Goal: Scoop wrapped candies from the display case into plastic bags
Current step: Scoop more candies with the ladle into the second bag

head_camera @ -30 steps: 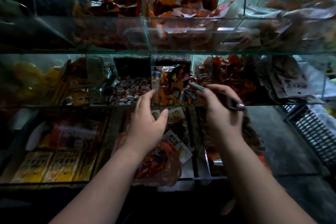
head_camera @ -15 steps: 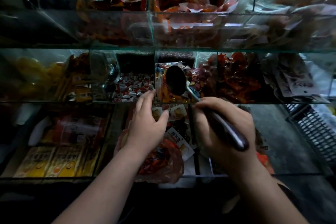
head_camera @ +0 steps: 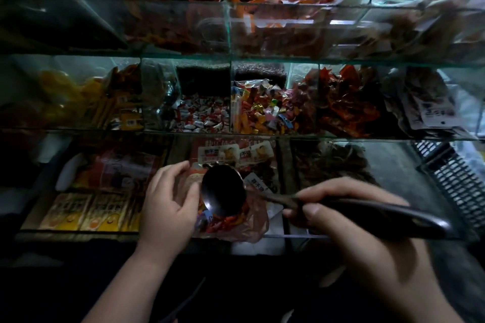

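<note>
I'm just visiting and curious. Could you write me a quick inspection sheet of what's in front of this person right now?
Surface: tiered glass display case, split into compartments.
Job's things: mixed wrapped candies in the middle shelf; plastic bag, partly filled with red-wrapped pieces; dark ladle with its bowl over the bag's mouth.
Clutter: red-and-white candies, orange-red packets, yellow packets.
Hands: left hand holds the bag open; right hand grips the ladle handle.
Cables: nothing seen.
Surroundings: dark plastic crate at right; dim lighting.
</note>
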